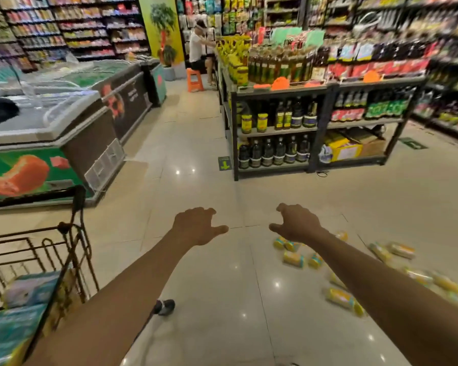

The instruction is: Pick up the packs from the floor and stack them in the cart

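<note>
Several yellow packs with blue ends lie scattered on the tiled floor at the lower right, one of them [293, 259] just below my right hand and another [342, 299] nearer to me. The dark wire cart [72, 241] stands at the lower left with teal packs [13, 328] inside. My left hand [197, 226] and my right hand [294, 222] are stretched out side by side above the floor. Both have loosely bent fingers and spread thumbs, and both hold nothing. My right forearm hides part of the scattered packs.
A chest freezer [64, 133] runs along the left. A dark shelf unit [320, 128] of bottles and jars stands ahead on the right. A person [200, 48] sits on an orange stool [195, 79] down the aisle. A cart wheel [165, 306] shows beneath my left arm.
</note>
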Demonstrator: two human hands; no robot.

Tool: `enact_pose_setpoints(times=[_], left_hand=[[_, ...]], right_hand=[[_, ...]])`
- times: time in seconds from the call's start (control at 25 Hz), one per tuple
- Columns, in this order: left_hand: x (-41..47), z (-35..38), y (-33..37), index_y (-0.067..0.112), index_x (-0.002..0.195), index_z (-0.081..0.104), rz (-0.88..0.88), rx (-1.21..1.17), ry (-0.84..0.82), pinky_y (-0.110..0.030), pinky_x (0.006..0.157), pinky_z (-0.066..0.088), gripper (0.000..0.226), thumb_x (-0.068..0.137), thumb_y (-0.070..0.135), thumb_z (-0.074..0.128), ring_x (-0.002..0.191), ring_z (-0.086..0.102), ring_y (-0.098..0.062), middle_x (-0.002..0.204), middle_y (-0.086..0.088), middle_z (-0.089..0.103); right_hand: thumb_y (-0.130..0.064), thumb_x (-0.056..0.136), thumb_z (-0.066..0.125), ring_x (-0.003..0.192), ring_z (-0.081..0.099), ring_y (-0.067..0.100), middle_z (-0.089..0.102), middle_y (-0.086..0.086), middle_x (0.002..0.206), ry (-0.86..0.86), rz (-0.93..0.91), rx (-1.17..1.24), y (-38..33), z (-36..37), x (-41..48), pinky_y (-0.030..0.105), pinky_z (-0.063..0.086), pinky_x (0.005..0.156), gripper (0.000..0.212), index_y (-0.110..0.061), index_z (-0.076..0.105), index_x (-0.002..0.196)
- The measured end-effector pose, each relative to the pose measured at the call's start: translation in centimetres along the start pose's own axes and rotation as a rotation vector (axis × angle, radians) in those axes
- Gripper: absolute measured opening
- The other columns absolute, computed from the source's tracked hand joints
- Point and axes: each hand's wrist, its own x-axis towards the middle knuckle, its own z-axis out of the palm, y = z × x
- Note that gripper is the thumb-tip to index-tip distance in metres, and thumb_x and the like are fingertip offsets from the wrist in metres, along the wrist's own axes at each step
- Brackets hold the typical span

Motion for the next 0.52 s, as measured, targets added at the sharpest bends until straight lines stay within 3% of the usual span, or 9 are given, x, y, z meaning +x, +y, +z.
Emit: enact_pose_setpoints(times=[0.32,0.52], left_hand=[[16.7,5.1,13.2,0.024,0.144,0.034,0.083,0.026,-0.132,-0.036,0.097,0.04,0.071,0.089,0.069,0.036,0.125,0.048,-0.022,0.139,-0.002,0.047],[25.1,7.0,18.5,0.022,0.142,0.036,0.074,0.02,-0.176,-0.036,0.095,0.04,0.07,0.089,0.068,0.037,0.123,0.048,-0.022,0.137,-0.002,0.048]], right_hand=[[-0.046,0.091,0.052,0.122,0.049,0.027,0.051,0.009,0.132,-0.089,0.299,0.075,18.4,2.1,8.9,0.033,0.042,0.089,0.053,-0.016,0.042,0.134],[-0.047,0.093,0.049,0.118,0.051,0.028,0.054,0.011,0.126,-0.172,0.413,0.16,25.0,3.6,15.2,0.031,0.042,0.082,0.051,-0.011,0.046,0.128]])
